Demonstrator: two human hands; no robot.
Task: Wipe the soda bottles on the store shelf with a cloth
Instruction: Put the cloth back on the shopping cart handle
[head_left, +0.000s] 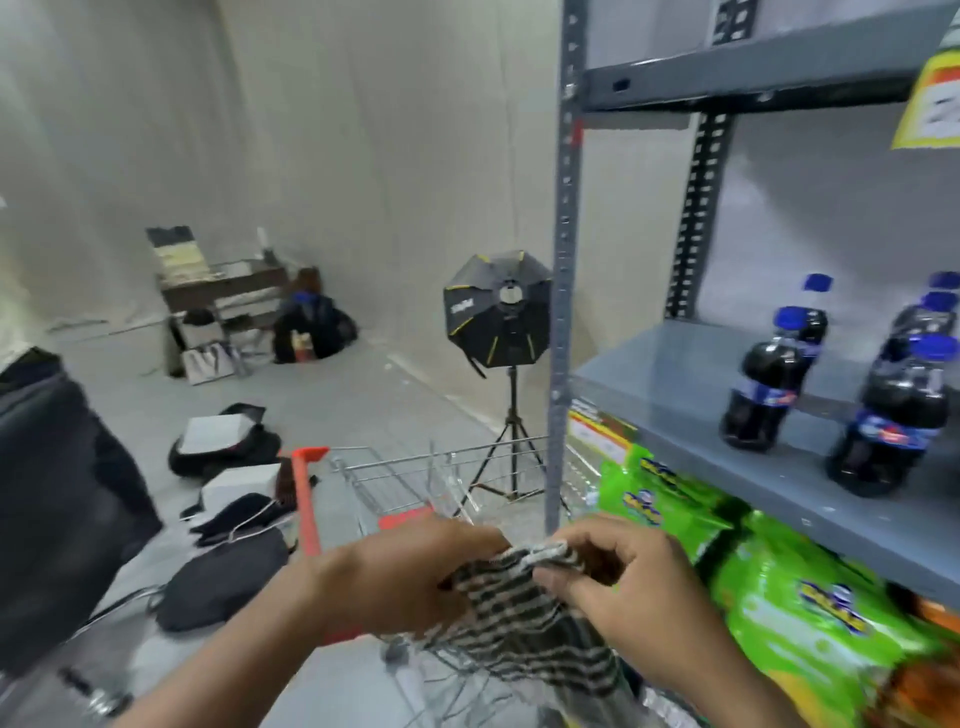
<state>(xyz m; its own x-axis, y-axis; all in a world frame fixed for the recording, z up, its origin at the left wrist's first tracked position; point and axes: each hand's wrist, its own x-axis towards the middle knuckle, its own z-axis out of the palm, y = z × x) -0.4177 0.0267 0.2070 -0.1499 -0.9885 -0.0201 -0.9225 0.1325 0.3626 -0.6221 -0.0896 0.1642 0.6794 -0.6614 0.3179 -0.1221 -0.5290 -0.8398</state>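
A black-and-white striped cloth (524, 618) hangs between my hands at the bottom centre. My left hand (415, 577) grips its left edge and my right hand (628, 587) pinches its top right corner. Both hands are below and left of the grey shelf (675, 395). Several dark soda bottles with blue caps stand on that shelf at the right: one (766, 384) nearer the middle, another (893, 421) by the front edge, and more behind at the frame's right edge.
Green snack bags (769, 597) fill the shelf below the bottles. A wire shopping cart with orange trim (395, 483) stands under my hands. A softbox light on a tripod (496, 322) is beside the shelf post (563, 260). Bags and boxes (228, 447) lie on the floor at left.
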